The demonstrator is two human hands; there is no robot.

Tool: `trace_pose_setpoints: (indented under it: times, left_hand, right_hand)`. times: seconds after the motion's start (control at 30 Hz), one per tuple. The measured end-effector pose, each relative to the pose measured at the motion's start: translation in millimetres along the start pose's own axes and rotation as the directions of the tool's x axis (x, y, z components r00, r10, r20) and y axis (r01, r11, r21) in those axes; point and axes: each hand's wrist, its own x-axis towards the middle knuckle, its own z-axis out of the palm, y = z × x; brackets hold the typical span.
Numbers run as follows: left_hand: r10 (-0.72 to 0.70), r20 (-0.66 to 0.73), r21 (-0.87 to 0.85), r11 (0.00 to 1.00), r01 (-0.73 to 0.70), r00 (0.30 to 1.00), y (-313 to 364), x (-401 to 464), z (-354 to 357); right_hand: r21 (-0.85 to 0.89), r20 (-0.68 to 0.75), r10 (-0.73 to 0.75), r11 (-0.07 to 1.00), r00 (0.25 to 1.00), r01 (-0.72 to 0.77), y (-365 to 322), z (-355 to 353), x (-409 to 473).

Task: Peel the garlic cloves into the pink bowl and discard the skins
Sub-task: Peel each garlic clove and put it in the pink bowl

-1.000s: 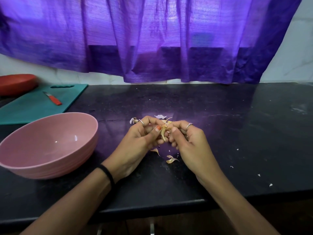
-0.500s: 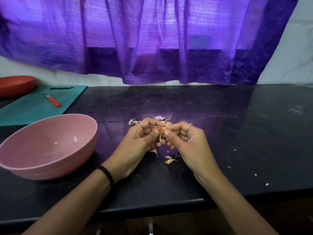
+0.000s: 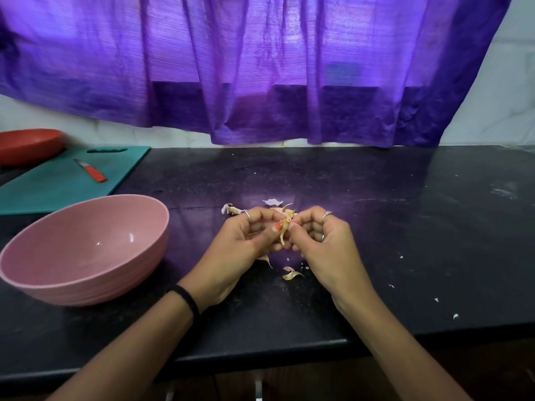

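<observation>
At the centre of the frame a garlic clove [image 3: 285, 224] is held between the two hands, just above the black bench [image 3: 405, 227]. The left hand [image 3: 246, 238] is curled around the clove from the left side of the frame, its thumb, with an orange-painted nail, pressed against the pale skin. The right hand [image 3: 321, 241] is curled on the clove from the right, the skin being pinched between thumb and fingertips. Rings are worn on both hands, and a black band [image 3: 186, 298] is seen around the left wrist.

Loose garlic skins [image 3: 291, 273] lie on the bench below the hands, a further curl [image 3: 265, 259] just under the left hand, and more scraps [image 3: 272, 202] are scattered just above the knuckles. A small bunch of garlic remains [image 3: 230, 209] lies beside the left hand's upper knuckles. Tiny white flakes [image 3: 455, 316] are spread over the bench at the lower right of the frame.

The pink bowl [image 3: 84, 250] stands at the left of the frame, well apart from the hands; no cloves can be made out inside it. Above it, at the upper left, a teal cutting board [image 3: 58, 186] lies on the bench with a small red-handled knife [image 3: 91, 170] on it, and a red dish [image 3: 29, 144] sits at the far left edge. A purple curtain [image 3: 260, 68] hangs across the top of the frame.
</observation>
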Motion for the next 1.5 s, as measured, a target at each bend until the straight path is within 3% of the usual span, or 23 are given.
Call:
trace_pose_setpoints:
  times: [0.4, 0.9, 1.5]
  left_hand:
    - [0.007, -0.012, -0.034, 0.999, -0.008, 1.0, 6.2, -4.0, 3.7]
    - [-0.026, -0.142, -0.059, 0.998, 0.018, 0.99, 3.4, -0.1, -0.6]
    - [-0.03, -0.128, -0.075, 0.997, 0.021, 0.991, 3.1, -1.2, -3.1]
  right_hand:
    - [-0.096, -0.043, -0.011, 0.995, 0.999, 0.007, 1.8, 0.0, 0.0]
    - [0.024, -0.049, 0.063, 0.998, 0.997, -0.062, 1.0, -2.2, -0.4]
    - [-0.031, -0.112, 0.049, 0.998, 0.992, -0.053, 0.1, -2.1, -1.7]
